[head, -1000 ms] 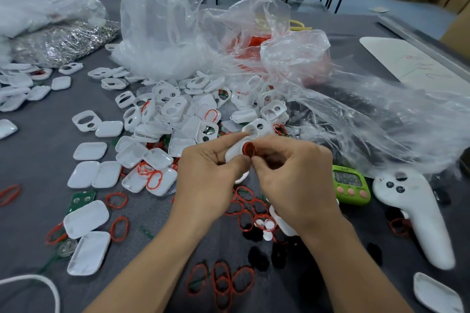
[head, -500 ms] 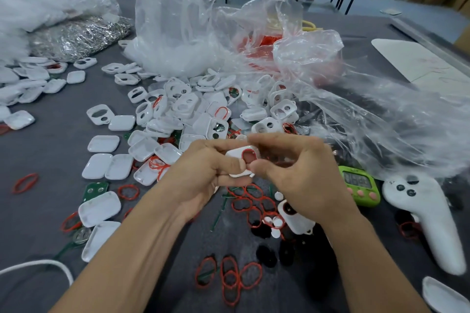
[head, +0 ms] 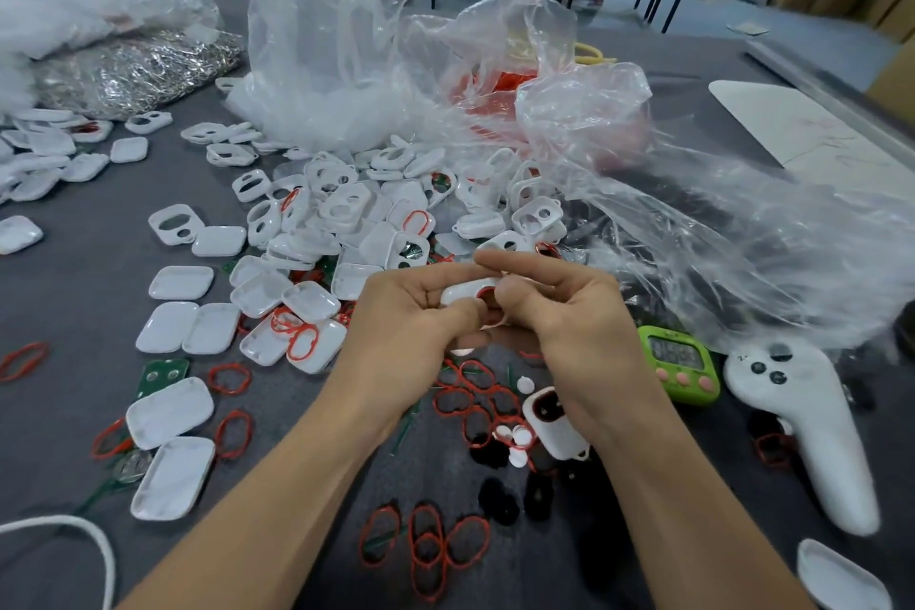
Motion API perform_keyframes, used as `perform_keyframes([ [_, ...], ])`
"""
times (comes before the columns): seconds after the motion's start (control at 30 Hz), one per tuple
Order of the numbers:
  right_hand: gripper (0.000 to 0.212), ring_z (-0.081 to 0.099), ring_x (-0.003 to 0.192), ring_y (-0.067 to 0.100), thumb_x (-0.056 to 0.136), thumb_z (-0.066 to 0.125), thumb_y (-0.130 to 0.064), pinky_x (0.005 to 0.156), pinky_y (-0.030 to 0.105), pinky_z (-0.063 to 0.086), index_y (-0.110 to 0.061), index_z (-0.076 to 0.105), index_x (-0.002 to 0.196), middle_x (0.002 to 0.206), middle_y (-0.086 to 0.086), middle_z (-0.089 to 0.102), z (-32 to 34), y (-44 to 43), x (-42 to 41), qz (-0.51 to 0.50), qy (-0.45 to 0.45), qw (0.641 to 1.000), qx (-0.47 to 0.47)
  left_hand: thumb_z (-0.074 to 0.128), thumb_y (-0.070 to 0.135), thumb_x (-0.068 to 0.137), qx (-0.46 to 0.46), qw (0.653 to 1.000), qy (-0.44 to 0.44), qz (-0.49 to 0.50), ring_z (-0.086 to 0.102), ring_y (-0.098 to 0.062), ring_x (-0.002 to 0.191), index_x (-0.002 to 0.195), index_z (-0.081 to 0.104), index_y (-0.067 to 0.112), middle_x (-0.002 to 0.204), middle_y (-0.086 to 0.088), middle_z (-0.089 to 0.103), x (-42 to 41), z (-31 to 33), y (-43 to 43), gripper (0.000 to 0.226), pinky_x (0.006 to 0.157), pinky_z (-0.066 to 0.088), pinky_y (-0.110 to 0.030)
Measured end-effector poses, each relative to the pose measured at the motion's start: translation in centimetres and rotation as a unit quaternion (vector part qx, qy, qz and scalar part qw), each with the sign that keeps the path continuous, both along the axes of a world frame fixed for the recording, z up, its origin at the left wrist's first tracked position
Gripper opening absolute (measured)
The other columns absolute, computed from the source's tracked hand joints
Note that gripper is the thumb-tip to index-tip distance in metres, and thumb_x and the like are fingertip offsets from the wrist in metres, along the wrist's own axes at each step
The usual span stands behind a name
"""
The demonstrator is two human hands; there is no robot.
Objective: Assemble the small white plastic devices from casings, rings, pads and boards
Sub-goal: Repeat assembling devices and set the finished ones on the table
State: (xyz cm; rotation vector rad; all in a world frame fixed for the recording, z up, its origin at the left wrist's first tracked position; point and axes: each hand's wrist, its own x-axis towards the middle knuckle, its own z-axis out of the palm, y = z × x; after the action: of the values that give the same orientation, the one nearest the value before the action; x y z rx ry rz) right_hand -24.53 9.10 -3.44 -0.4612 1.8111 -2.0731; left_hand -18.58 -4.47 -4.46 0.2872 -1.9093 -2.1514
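Note:
Both hands hold one white casing [head: 463, 291] with a red ring [head: 486, 295] in its opening, above the grey table [head: 74, 302]. My left hand [head: 411, 317] grips the casing's left end, thumb on top. My right hand [head: 559, 312] pinches the ring side, index finger stretched over the casing. Behind the hands lies a heap of white casings [head: 356, 213]. Flat white covers [head: 168, 411] lie at the left. Loose red rings [head: 426, 545], small white round pads [head: 515, 436] and black pads [head: 497, 495] lie under my wrists. A casing with a red ring [head: 557, 421] rests below my right hand.
Clear plastic bags [head: 346, 40] stand behind the heap and spread right [head: 742, 238]. A green timer [head: 681, 364] and a white controller [head: 802, 426] lie at the right. A green board [head: 163, 374] and a silvery bag [head: 133, 69] are on the left. A white cord [head: 94, 540] curves at the bottom left.
Both hands with the casing have stayed close together in front of the heap. My right index finger has stretched out over the casing, and my left thumb has slid toward the ring.

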Motion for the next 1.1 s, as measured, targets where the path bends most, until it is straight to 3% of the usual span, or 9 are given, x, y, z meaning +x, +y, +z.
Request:
perform_keyframes([
  [0.1, 0.035, 0.076, 0.069, 0.020, 0.096, 0.060, 0.007, 0.064, 0.032, 0.063, -0.021, 0.081, 0.100, 0.081, 0.006, 0.079, -0.6, -0.4, 0.4, -0.045, 0.054, 0.997, 0.029, 0.060, -0.010, 0.093, -0.041, 0.999, 0.011, 0.024, 0.076, -0.037, 0.092, 0.097, 0.083, 0.029, 0.092, -0.007, 0.080, 0.1, 0.2, 0.5, 0.045, 0.079, 0.064, -0.047],
  [0.23, 0.031, 0.078, 0.080, 0.016, 0.095, 0.061, 0.001, 0.075, 0.032, 0.062, -0.021, 0.080, 0.105, 0.086, -0.001, 0.080, -1.1, -1.1, 0.7, -0.083, 0.116, 0.986, 0.081, 0.061, 0.003, 0.093, -0.129, 0.990, 0.024, 0.060, 0.076, -0.029, 0.083, 0.099, 0.081, 0.038, 0.086, 0.005, 0.080, 0.4, 0.1, 0.9, 0.041, 0.073, 0.064, -0.044],
  [0.43, 0.016, 0.077, 0.085, 0.010, 0.095, 0.067, -0.025, 0.082, 0.040, 0.063, -0.028, 0.080, 0.103, 0.088, -0.011, 0.079, -0.8, -1.1, 1.1, -0.113, 0.154, 0.970, 0.152, 0.069, 0.008, 0.090, -0.189, 0.973, 0.029, 0.132, 0.071, 0.004, 0.073, 0.088, 0.079, 0.045, 0.079, 0.024, 0.076, 0.3, 0.0, 0.5, 0.038, 0.065, 0.052, -0.010],
  [0.57, 0.010, 0.077, 0.086, 0.007, 0.087, 0.071, -0.044, 0.080, 0.030, 0.062, -0.040, 0.079, 0.092, 0.087, -0.012, 0.080, -0.3, -1.7, 2.2, -0.061, 0.100, 0.987, 0.106, 0.073, 0.017, 0.090, -0.318, 0.935, 0.026, 0.155, 0.061, 0.021, 0.097, 0.119, 0.072, 0.045, 0.090, 0.050, 0.060, 0.7, -0.4, 0.7, 0.040, 0.083, 0.044, -0.001],
  [0.67, 0.016, 0.077, 0.081, 0.014, 0.090, 0.076, -0.010, 0.070, 0.025, 0.059, -0.025, 0.079, 0.094, 0.086, 0.002, 0.080, 0.1, -1.4, 1.4, -0.100, -0.006, 0.995, 0.024, 0.072, 0.018, 0.080, -0.247, 0.964, 0.056, 0.078, 0.052, 0.016, 0.126, 0.124, 0.072, 0.042, 0.134, 0.032, 0.061, 0.6, -0.7, 0.9, 0.050, 0.105, 0.046, -0.016],
  [0.73, 0.021, 0.075, 0.071, 0.017, 0.091, 0.069, 0.006, 0.060, 0.021, 0.056, -0.012, 0.078, 0.096, 0.085, 0.011, 0.079, 0.4, -1.0, 0.9, -0.101, -0.083, 0.991, -0.020, 0.072, 0.023, 0.077, -0.173, 0.980, 0.064, 0.071, 0.049, 0.015, 0.130, 0.126, 0.070, 0.046, 0.144, 0.025, 0.057, 0.3, -0.4, 0.9, 0.053, 0.102, 0.050, -0.018],
  [0.83, 0.023, 0.075, 0.069, 0.020, 0.092, 0.066, 0.009, 0.057, 0.023, 0.056, -0.010, 0.079, 0.093, 0.086, 0.015, 0.079, 0.7, -0.7, 0.6, -0.087, -0.127, 0.987, -0.041, 0.078, 0.016, 0.080, -0.045, 0.995, 0.048, 0.081, 0.064, 0.000, 0.121, 0.132, 0.068, 0.036, 0.125, 0.016, 0.072, 0.1, -0.4, 0.8, 0.057, 0.092, 0.057, -0.022],
  [0.93, 0.019, 0.076, 0.069, 0.019, 0.093, 0.068, 0.005, 0.057, 0.022, 0.057, -0.011, 0.078, 0.097, 0.083, 0.013, 0.079, 0.8, -0.5, 0.4, -0.084, -0.106, 0.991, -0.011, 0.070, 0.002, 0.091, -0.024, 0.996, 0.012, 0.088, 0.075, -0.012, 0.088, 0.109, 0.081, 0.026, 0.094, -0.002, 0.081, -0.1, -0.1, 0.3, 0.032, 0.073, 0.058, -0.023],
  [1.1, 0.011, 0.074, 0.061, 0.009, 0.083, 0.084, -0.014, 0.059, 0.018, 0.055, -0.023, 0.079, 0.080, 0.068, -0.007, 0.076, 0.6, -0.2, 0.6, -0.138, 0.072, 0.978, 0.141, 0.071, -0.002, 0.089, 0.022, 0.993, -0.017, 0.117, 0.073, -0.013, 0.067, 0.088, 0.083, 0.014, 0.081, -0.009, 0.080, -0.2, 0.2, 0.0, 0.020, 0.056, 0.056, -0.020],
])
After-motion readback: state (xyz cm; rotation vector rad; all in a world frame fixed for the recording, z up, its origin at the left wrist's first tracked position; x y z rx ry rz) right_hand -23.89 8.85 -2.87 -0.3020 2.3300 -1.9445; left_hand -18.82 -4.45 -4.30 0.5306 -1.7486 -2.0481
